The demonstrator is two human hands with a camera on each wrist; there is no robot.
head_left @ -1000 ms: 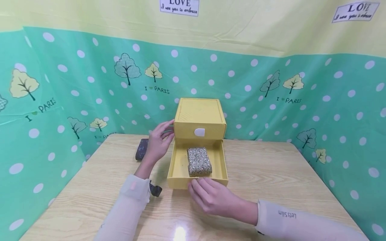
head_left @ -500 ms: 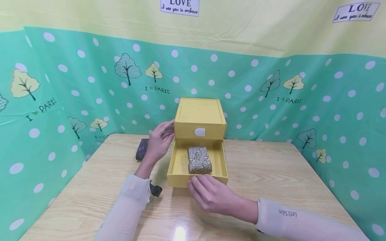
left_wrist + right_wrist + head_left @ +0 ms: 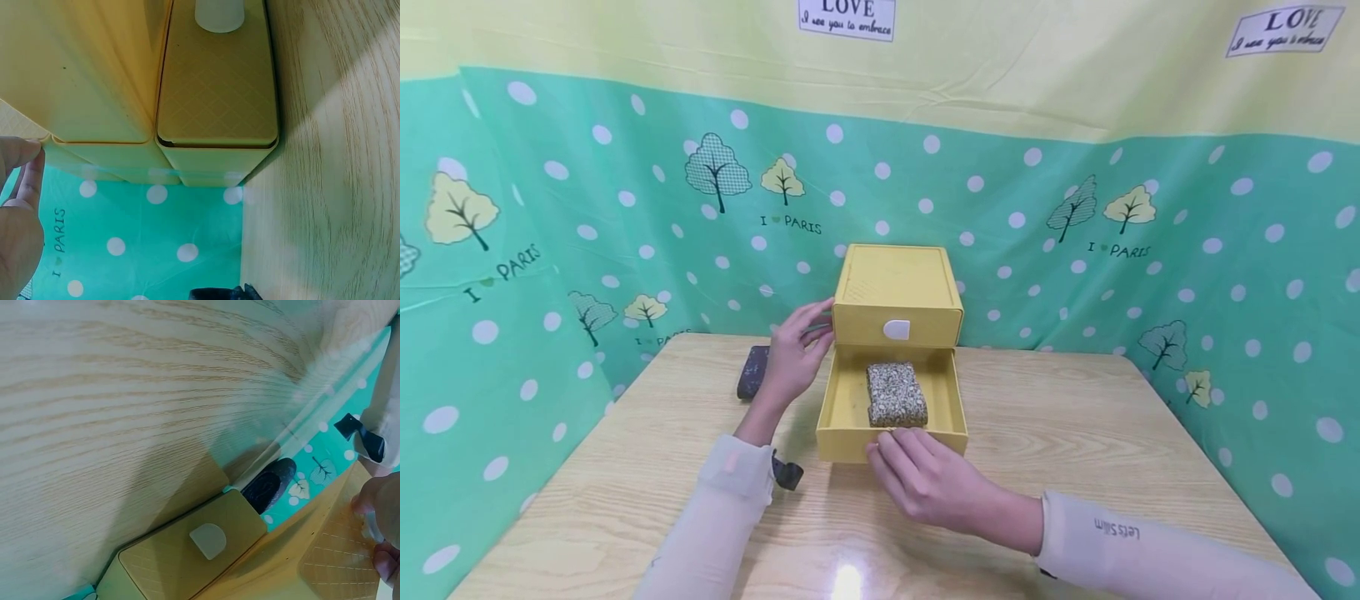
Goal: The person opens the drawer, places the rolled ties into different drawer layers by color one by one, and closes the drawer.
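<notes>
A yellow two-drawer box stands at the back of the wooden table. Its lower drawer is pulled out and holds a speckled grey block. My right hand rests its fingertips against the drawer's front wall; in the right wrist view its fingers lie on yellow plastic. My left hand lies with straight fingers against the box's left side, and its fingertips touch the box's edge. The upper drawer, with a white tab, is closed.
A dark speckled object lies on the table behind my left hand, also seen as a dark shape in the right wrist view. A green dotted curtain surrounds the table on three sides. A black strap hangs at my left wrist.
The lower drawer has slid a little back into the box, with my right hand following its front wall. My left hand has stayed in place.
</notes>
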